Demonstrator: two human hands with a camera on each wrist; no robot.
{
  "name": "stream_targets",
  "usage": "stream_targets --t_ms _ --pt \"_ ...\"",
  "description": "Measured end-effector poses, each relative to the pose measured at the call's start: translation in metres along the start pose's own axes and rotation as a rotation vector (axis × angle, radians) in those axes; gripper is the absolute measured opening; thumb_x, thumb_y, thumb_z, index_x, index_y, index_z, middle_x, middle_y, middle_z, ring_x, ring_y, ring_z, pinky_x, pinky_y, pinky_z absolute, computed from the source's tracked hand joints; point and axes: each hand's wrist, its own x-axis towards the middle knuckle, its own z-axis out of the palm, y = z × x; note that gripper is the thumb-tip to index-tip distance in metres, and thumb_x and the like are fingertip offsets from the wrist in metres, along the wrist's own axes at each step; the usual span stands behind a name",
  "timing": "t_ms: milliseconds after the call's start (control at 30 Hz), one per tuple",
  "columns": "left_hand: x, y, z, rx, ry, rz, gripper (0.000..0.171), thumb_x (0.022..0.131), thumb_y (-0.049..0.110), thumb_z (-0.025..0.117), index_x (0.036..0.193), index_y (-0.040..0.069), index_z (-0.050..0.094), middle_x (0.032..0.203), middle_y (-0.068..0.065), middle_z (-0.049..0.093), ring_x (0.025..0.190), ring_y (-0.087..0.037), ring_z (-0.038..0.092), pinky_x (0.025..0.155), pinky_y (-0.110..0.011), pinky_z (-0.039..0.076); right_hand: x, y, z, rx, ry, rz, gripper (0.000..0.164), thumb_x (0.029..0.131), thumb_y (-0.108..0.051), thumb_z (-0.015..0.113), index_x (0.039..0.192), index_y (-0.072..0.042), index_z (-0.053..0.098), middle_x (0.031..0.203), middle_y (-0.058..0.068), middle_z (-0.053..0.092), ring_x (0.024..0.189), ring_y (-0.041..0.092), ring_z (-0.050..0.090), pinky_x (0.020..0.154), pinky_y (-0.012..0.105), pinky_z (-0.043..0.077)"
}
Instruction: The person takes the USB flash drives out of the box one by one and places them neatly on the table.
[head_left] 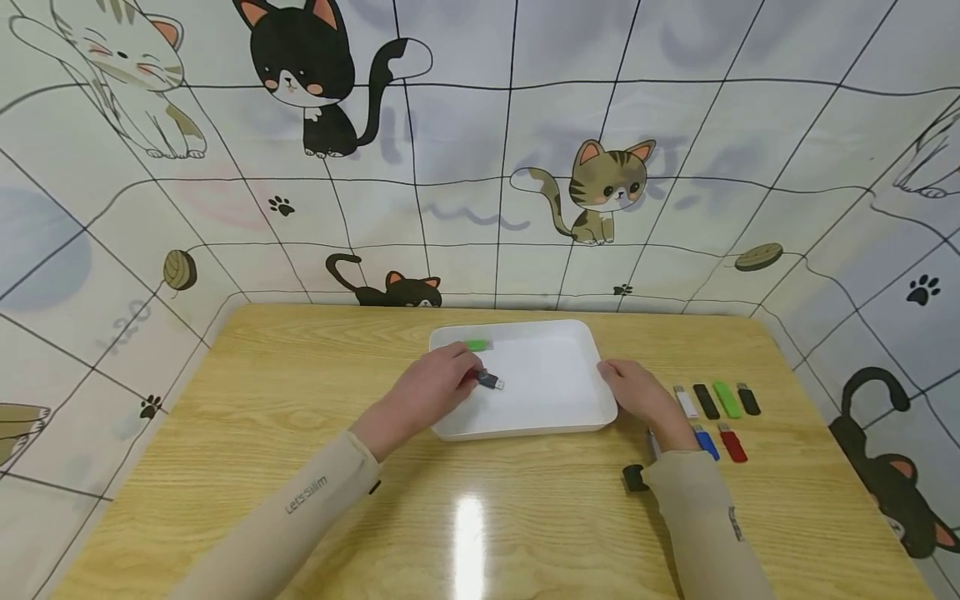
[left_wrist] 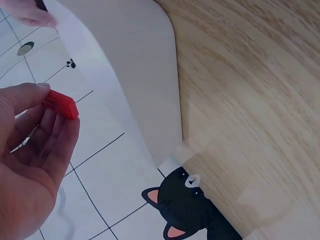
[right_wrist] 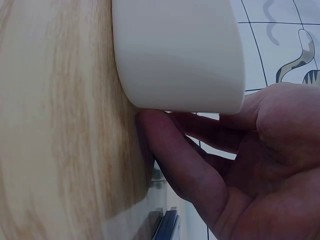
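Observation:
A white tray point(head_left: 551, 383) lies on the table, with a green USB stick point(head_left: 477, 345) and a dark USB stick point(head_left: 491, 381) in its left part. Over the tray's left side is my left hand point(head_left: 442, 379), close to the dark stick. Between thumb and fingertips it pinches a red USB stick point(left_wrist: 62, 104), seen in the left wrist view; in the head view the fingers hide it. My right hand point(head_left: 637, 390) holds the tray's right edge, its curled fingers against the outer wall point(right_wrist: 177, 60) in the right wrist view.
Right of the tray lie two rows of USB sticks: white point(head_left: 686, 402), black point(head_left: 706, 401), green point(head_left: 727, 400), another black point(head_left: 748, 399), blue point(head_left: 706, 442) and red point(head_left: 732, 443). My right forearm partly covers a grey one point(head_left: 654, 444). Cat-printed sheeting point(head_left: 465, 208) surrounds the wooden table point(head_left: 337, 517).

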Motion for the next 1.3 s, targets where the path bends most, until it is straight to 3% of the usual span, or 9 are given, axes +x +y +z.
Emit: stream_targets --t_ms 133,367,667,800,1033,1300 --pt "-0.006 -0.001 -0.006 -0.038 0.021 -0.073 0.019 0.086 0.018 0.069 0.103 0.012 0.071 0.090 0.006 0.057 0.074 -0.007 0.049 0.065 -0.020 0.046 0.000 0.000 -0.001 0.003 0.003 -0.017 0.055 0.106 -0.028 0.029 0.143 0.012 0.038 0.141 0.031 0.041 0.131 0.045 0.036 0.107 0.056 0.029" --pt "-0.020 -0.005 -0.013 -0.151 0.105 -0.195 0.018 0.083 0.016 0.072 0.100 0.013 0.070 0.091 0.006 0.059 0.075 -0.007 0.056 0.064 -0.017 0.048 0.001 0.000 -0.001 0.014 0.004 -0.015 0.054 0.106 -0.026 0.029 0.141 0.013 0.039 0.139 0.031 0.044 0.129 0.044 0.039 0.106 0.056 0.030" --pt "-0.040 -0.019 -0.019 -0.264 0.254 -0.333 0.018 0.082 0.011 0.068 0.099 0.007 0.064 0.090 0.001 0.059 0.076 -0.011 0.058 0.066 -0.025 0.052 0.002 0.000 -0.003 0.038 0.007 -0.009 0.054 0.106 -0.028 0.029 0.139 0.011 0.044 0.133 0.029 0.050 0.119 0.037 0.047 0.101 0.053 0.037" --pt "-0.050 -0.028 -0.020 -0.298 0.287 -0.384 0.019 0.081 0.012 0.067 0.099 0.006 0.064 0.089 0.000 0.061 0.075 -0.011 0.060 0.066 -0.027 0.053 0.002 -0.001 -0.003 0.034 0.009 -0.021 0.052 0.106 -0.029 0.030 0.136 0.010 0.047 0.127 0.027 0.053 0.112 0.035 0.050 0.097 0.051 0.040" --pt "-0.065 -0.045 -0.019 -0.328 0.251 -0.493 0.017 0.082 0.017 0.065 0.096 0.007 0.068 0.081 0.002 0.063 0.072 -0.012 0.058 0.067 -0.030 0.051 0.002 -0.002 -0.004 0.031 0.002 -0.013 0.053 0.106 -0.029 0.030 0.139 0.010 0.045 0.131 0.028 0.051 0.117 0.037 0.048 0.100 0.053 0.037" --pt "-0.074 -0.061 -0.016 -0.322 0.124 -0.590 0.018 0.084 0.022 0.069 0.095 0.007 0.069 0.082 0.000 0.065 0.076 -0.015 0.061 0.066 -0.031 0.050 0.003 0.000 -0.003 0.042 0.003 -0.008 0.055 0.106 -0.029 0.029 0.141 0.011 0.041 0.135 0.030 0.047 0.123 0.041 0.044 0.104 0.054 0.034"
